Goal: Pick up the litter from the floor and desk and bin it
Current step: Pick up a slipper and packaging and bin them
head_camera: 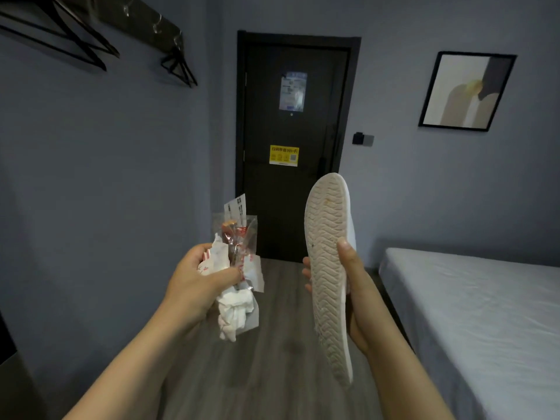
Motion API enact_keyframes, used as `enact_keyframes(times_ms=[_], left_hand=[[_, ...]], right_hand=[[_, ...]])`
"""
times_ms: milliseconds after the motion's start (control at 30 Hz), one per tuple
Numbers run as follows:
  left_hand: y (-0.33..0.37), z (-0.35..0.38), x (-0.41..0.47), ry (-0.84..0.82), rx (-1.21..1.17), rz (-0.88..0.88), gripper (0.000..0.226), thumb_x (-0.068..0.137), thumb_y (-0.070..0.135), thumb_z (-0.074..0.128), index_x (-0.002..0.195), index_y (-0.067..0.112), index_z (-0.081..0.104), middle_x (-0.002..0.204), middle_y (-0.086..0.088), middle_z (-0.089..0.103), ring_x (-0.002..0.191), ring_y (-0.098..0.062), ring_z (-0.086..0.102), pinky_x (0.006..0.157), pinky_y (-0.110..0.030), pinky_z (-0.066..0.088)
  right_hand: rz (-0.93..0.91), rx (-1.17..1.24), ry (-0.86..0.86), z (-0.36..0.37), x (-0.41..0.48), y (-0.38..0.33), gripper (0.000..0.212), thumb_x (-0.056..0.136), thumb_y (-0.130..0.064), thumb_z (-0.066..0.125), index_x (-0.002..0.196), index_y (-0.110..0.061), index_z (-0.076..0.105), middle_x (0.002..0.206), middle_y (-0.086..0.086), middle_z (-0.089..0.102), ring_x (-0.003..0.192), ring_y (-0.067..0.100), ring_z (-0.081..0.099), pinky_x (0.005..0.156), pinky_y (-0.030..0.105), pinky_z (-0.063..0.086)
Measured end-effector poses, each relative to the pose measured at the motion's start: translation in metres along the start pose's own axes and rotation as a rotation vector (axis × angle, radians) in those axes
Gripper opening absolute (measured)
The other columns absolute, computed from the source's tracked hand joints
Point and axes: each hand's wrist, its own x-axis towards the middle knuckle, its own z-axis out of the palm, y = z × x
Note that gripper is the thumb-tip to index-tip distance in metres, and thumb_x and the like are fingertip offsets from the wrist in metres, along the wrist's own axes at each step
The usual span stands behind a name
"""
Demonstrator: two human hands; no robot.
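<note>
Litter (235, 310), a wad of tissue and plastic wrappers, clutched in the left hand (197, 277) above the wooden floor (272, 368), with a white slipper (327, 268) gripped sole showing in the right hand (359, 295) beside the bed (485, 298).

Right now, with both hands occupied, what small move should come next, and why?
Probably turn the head to find the bin. The left hand grips a bundle of wrappers and tissue, and the right hand holds a slipper with its sole toward the camera, so neither can take more. No bin shows in this view, only the door and the bed.
</note>
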Motion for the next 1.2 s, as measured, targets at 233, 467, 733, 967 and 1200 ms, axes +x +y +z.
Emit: enact_keyframes(times_ms=[233, 467, 733, 967, 1200], left_hand=[[-0.039, -0.048, 0.143, 0.059, -0.045, -0.014, 0.050, 0.048, 0.018, 0.070, 0.097, 0.015, 0.063, 0.087, -0.009, 0.070, 0.074, -0.026, 0.066, 0.069, -0.041, 0.053], [-0.074, -0.110, 0.282, 0.149, -0.100, -0.052, 0.044, 0.045, 0.016, 0.070, 0.089, 0.017, 0.064, 0.080, -0.007, 0.070, 0.072, -0.025, 0.065, 0.068, -0.038, 0.052], [-0.129, -0.121, 0.410, 0.213, -0.107, -0.142, 0.046, 0.049, 0.013, 0.069, 0.094, 0.007, 0.062, 0.080, -0.012, 0.067, 0.069, -0.024, 0.061, 0.065, -0.035, 0.050], [-0.165, -0.114, 0.536, 0.298, 0.022, -0.177, 0.053, 0.041, 0.026, 0.073, 0.092, 0.017, 0.064, 0.085, -0.009, 0.071, 0.077, -0.029, 0.068, 0.071, -0.043, 0.054], [-0.194, -0.097, 0.646, 0.412, 0.166, -0.228, 0.033, 0.061, 0.016, 0.072, 0.092, 0.015, 0.064, 0.081, -0.008, 0.071, 0.074, -0.024, 0.069, 0.060, -0.031, 0.050]], right_hand=[[0.015, -0.033, -0.014, 0.044, 0.140, 0.042, 0.082, 0.042, -0.080, 0.072, 0.109, -0.035, 0.060, 0.111, 0.007, 0.071, 0.106, 0.023, 0.067, 0.101, 0.049, 0.047], [0.069, -0.116, -0.051, 0.093, 0.276, 0.084, 0.068, 0.056, -0.077, 0.063, 0.113, -0.042, 0.056, 0.118, 0.003, 0.068, 0.108, 0.020, 0.066, 0.101, 0.051, 0.047], [0.138, -0.154, -0.050, 0.109, 0.403, 0.138, 0.036, 0.073, -0.070, 0.054, 0.104, -0.051, 0.052, 0.113, -0.005, 0.067, 0.107, 0.018, 0.064, 0.096, 0.042, 0.052], [0.230, -0.093, -0.062, 0.106, 0.554, 0.189, 0.038, 0.074, -0.070, 0.059, 0.101, -0.043, 0.054, 0.114, 0.001, 0.065, 0.106, 0.023, 0.063, 0.094, 0.048, 0.052], [0.302, -0.109, -0.177, 0.099, 0.702, 0.214, 0.034, 0.075, -0.069, 0.057, 0.096, -0.042, 0.055, 0.108, -0.001, 0.068, 0.101, 0.021, 0.067, 0.092, 0.045, 0.054]])
